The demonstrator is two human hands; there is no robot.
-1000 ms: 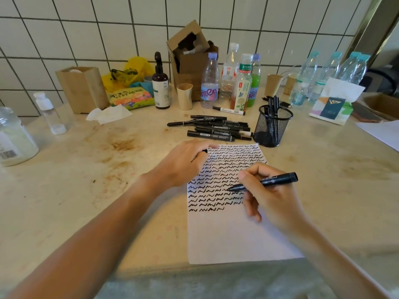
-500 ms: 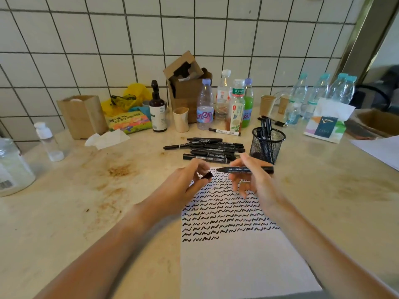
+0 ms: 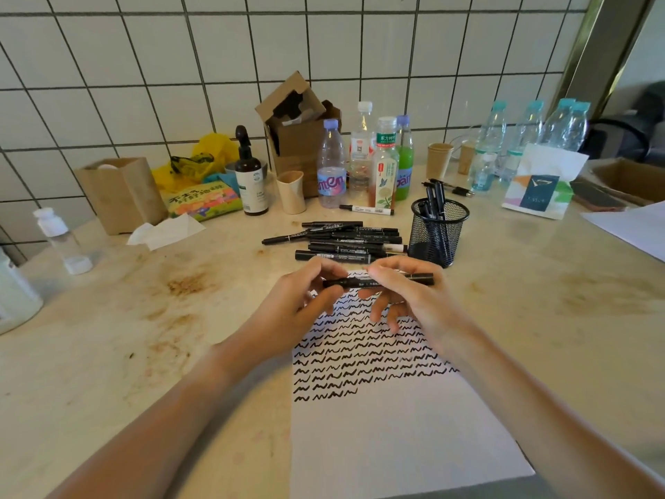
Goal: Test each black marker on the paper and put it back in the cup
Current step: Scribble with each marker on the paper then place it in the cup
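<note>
I hold one black marker (image 3: 378,281) level above the top edge of the paper (image 3: 396,426), both hands on it. My left hand (image 3: 295,304) pinches its left end between curled fingers (image 3: 325,270) and thumb; my right hand (image 3: 414,297) pinches the middle, its lower fingers loose over the scribbled lines. Just behind on the tabletop (image 3: 144,336) lies a pile of markers (image 3: 345,241), beside the mesh cup (image 3: 437,234) holding a few more.
</note>
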